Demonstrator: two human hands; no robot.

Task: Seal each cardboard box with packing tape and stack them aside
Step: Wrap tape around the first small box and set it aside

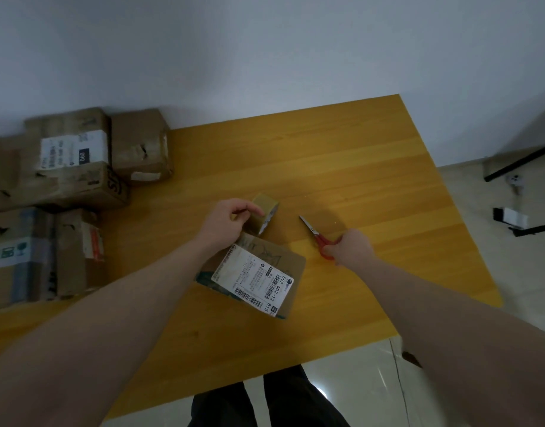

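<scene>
Yellow wooden table (342,167), wall behind. Pile of brown, already taped cardboard boxes (58,192) at far left, apparently set aside. Small brown cardboard box with white shipping label (259,277) flat at table centre, near front edge. Left hand (226,224) curled round brown packing tape roll (266,212), held just beyond box's far edge; whether tape is already stuck to box, cannot tell. Right hand (353,246) closed on handles of red-handled scissors (319,235), blades pointing toward roll, close but apart. Likely step: sealing this box. Next move probably needs tape drawn across seam, then cut, then box stacked left.
</scene>
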